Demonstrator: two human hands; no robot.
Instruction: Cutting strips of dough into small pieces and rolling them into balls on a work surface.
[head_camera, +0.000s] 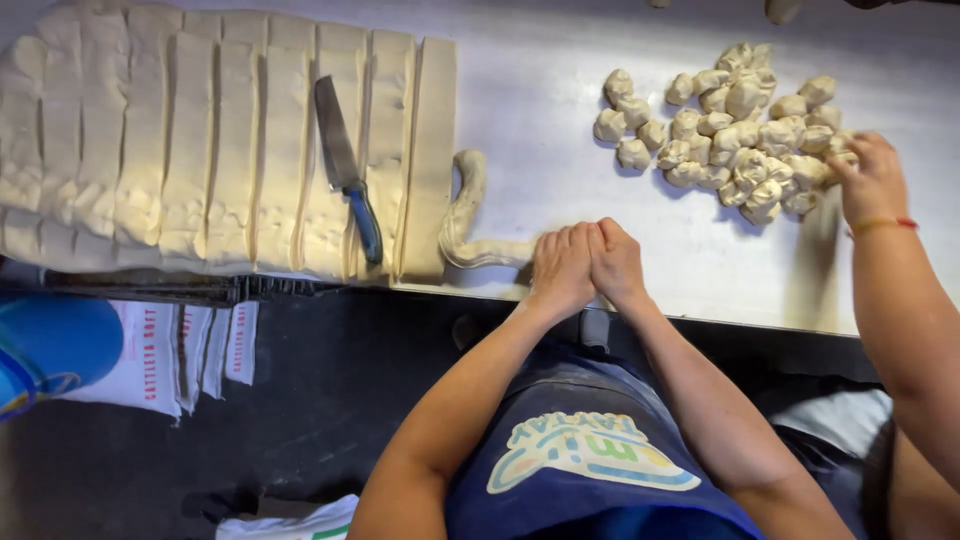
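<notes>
Pale dough fills most of the frame. In the lower middle, the person's left hand (562, 268) and right hand (617, 262) press together, knuckles touching, both closed on the near end of a dough rope (470, 225) — how much dough sits inside the fists is hidden, though the rope runs straight into them. From the hands the rope trails left along the front edge of the steel table (560, 90), then curls upward beside the last cut strip.

In the upper left lies a big dough slab (190, 140), sliced into long upright strips that sit side by side, touching. A knife (345, 170) with a blue handle rests on top of the strips, blade pointing toward the top of the frame, handle toward the bottom.

In the upper right, a pile of dough pieces (735, 125) — small, lumpy, roughly torn — sits on the bare metal, well apart from the slab. Another person's hand (870, 180), with a red and yellow band at the wrist, reaches in from the right edge and touches the right side of that pile.

At the lower left, below the table edge, a blue container (50, 345) sits beside white sacks (190, 350) on the dark floor.
</notes>
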